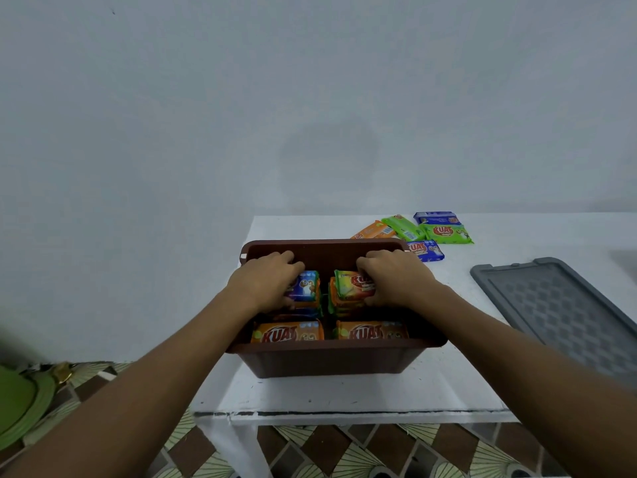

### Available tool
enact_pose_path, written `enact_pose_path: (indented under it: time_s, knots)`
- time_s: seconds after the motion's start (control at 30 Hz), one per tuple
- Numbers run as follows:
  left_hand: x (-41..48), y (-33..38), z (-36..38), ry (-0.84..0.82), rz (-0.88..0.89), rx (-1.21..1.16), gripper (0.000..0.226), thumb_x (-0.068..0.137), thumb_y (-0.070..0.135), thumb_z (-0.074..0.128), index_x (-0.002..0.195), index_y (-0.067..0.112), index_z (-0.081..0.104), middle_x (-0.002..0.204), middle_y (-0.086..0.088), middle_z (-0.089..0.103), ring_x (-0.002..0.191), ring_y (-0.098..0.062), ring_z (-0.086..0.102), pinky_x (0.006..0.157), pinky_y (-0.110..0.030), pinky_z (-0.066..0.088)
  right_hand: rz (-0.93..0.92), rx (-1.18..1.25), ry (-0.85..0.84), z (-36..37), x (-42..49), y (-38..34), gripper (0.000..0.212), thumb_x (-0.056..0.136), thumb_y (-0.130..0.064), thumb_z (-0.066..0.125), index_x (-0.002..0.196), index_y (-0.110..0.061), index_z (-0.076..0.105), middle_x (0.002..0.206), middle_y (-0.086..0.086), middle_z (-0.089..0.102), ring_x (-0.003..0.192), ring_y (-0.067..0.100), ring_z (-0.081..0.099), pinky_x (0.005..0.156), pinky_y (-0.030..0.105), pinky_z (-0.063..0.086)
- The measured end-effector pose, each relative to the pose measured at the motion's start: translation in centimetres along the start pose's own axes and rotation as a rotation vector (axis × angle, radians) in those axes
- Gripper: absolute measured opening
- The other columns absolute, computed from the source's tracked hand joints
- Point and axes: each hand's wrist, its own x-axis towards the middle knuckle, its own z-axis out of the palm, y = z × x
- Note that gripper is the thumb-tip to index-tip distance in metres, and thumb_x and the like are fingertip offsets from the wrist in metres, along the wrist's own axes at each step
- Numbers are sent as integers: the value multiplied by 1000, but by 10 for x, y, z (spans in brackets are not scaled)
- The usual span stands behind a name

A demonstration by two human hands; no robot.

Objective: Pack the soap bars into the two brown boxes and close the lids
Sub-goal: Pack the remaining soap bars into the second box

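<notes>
A brown box [331, 360] stands open on the white table, filled with wrapped soap bars. Two orange bars [287, 332] [372, 332] lie along its near side. My left hand [269, 281] reaches inside and grips a blue bar [305, 286] on top of the far left stack. On the far right stack, my right hand [393, 279] grips a green and orange bar [353, 286]. Several loose bars in orange [374, 231], green [444, 232] and blue [425, 250] lie on the table behind the box to the right.
A grey lid [558, 308] lies flat on the table at the right. The white table [344, 395] ends just in front of the box, over a patterned tile floor. A green object [17, 401] sits at the lower left. A plain wall rises behind.
</notes>
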Motion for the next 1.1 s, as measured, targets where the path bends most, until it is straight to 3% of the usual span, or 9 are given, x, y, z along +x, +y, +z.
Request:
enact_pose_path:
  time_s: [0.27, 0.4, 0.47, 0.57, 0.7, 0.93, 1.1]
  knots:
    - [0, 1, 0, 36, 20, 50, 65, 79, 67, 58, 127, 23, 49, 117, 4, 51, 104, -16, 54, 75, -33, 48, 10, 4, -4, 3, 2, 3, 59, 77, -56, 70, 121, -20, 53, 113, 0, 59, 99, 20, 59, 77, 34, 49]
    - [5, -2, -8, 61, 31, -47, 43, 91, 58, 45, 113, 23, 57, 105, 6, 53, 93, -16, 57, 68, -34, 46, -20, 119, -32, -3, 1, 9, 44, 82, -60, 62, 97, -19, 60, 95, -4, 59, 87, 16, 57, 68, 30, 47]
    - [13, -2, -12, 121, 67, -105, 30, 95, 49, 43, 105, 24, 57, 101, 7, 54, 92, -16, 58, 69, -35, 48, -53, 212, 43, -5, -1, 18, 32, 87, -52, 60, 84, -21, 60, 86, -6, 59, 79, 14, 56, 63, 29, 47]
    - [31, 1, -21, 232, 116, -195, 22, 97, 40, 43, 101, 25, 59, 99, 10, 56, 89, -13, 56, 66, -33, 45, -105, 285, 256, -5, -6, 40, 17, 90, -34, 60, 82, -20, 60, 85, -6, 58, 77, 12, 52, 59, 25, 35]
    - [69, 13, -35, 315, 221, -451, 21, 95, 34, 45, 98, 23, 63, 93, 10, 60, 81, -10, 54, 71, -37, 49, -6, 422, 449, 8, -10, 93, 6, 89, -16, 62, 84, -14, 63, 86, 0, 61, 84, 18, 54, 71, 35, 45]
    - [154, 45, -52, 299, 252, -556, 11, 95, 23, 56, 97, 19, 66, 95, 7, 64, 84, -13, 58, 77, -37, 50, 313, 491, 264, 55, -13, 195, 15, 89, -9, 56, 91, -17, 69, 94, -2, 69, 90, 22, 61, 77, 43, 53]
    - [223, 71, -46, 132, 253, -478, 13, 93, 22, 57, 104, 20, 65, 103, 4, 60, 90, -14, 57, 83, -41, 49, 374, 423, 95, 82, -8, 244, 25, 92, -16, 57, 115, -20, 64, 124, -1, 61, 116, 22, 52, 94, 35, 44]
